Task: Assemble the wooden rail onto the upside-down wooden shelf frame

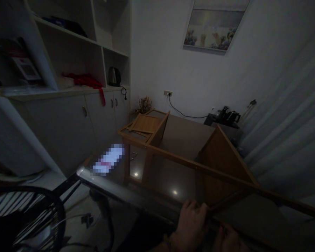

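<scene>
A wooden desk frame (pixel 189 161) with a dark glossy top (pixel 162 175) stands in front of me in a dim room. A long wooden rail runs across it from the left to the far right. A slanted wooden side panel (pixel 220 164) rises behind the rail. My left hand (pixel 191 222) is at the bottom of the view, fingers wrapped over the desk's near edge where the rail passes. My right hand (pixel 228 239) is just to its right, half cut off by the picture's edge, with its knuckles curled against the same edge.
A white cabinet (pixel 68 119) with open shelves lines the left wall and carries a kettle (pixel 113 76) and a red cloth (pixel 85 80). A fan's wire guard (pixel 23 217) is at bottom left. A curtain (pixel 291 133) hangs at right. Black items (pixel 225 115) sit against the back wall.
</scene>
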A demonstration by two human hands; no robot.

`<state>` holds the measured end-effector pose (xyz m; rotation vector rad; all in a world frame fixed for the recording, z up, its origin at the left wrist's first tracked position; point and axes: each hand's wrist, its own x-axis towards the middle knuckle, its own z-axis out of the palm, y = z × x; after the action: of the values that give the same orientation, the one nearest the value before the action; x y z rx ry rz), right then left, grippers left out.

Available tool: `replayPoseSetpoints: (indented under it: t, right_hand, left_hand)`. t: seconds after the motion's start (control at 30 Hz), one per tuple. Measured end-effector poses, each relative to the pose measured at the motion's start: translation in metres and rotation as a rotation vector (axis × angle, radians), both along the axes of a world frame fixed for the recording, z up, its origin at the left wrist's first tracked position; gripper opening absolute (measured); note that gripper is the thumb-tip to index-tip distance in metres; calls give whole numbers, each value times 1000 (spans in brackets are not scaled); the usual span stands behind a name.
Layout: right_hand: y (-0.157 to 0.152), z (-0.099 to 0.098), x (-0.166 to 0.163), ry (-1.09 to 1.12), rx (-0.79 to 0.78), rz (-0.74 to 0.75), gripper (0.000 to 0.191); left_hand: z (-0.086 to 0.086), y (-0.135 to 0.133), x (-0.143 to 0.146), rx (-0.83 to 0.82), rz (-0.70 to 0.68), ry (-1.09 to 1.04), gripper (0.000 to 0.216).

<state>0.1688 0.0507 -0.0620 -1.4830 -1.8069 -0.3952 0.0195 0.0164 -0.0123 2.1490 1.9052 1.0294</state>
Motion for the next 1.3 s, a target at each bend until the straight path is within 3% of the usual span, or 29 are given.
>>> replayPoseSetpoints:
  t: [0.17, 0.33, 0.53, 0.77, 0.97, 1.17, 1.3]
  right_hand:
    - [3, -6, 5, -156, 47, -52, 48]
    - [-5, 10, -5, -223, 2, -80, 44]
    - [-9, 25, -14, -191, -23, -63, 47]
    - [-15, 27, -22, -150, -90, -26, 49]
    - [-24, 32, -36, 18, -164, -39, 51]
    - [-30, 37, -44, 109, -162, -13, 44]
    - [-31, 36, -44, 110, -162, -30, 45]
  left_hand:
    - [-2, 2, -1, -29, 25, -18, 20]
    - [-5, 7, -3, 1, 19, 18, 22]
    - [-1, 9, -10, 1, 2, 3, 21]
    - [9, 7, -17, -46, 22, 58, 18]
    - [11, 3, -23, 21, 44, 108, 13]
    - [2, 4, -26, 73, -22, 101, 11]
    - [6, -1, -31, 54, -84, 59, 18]
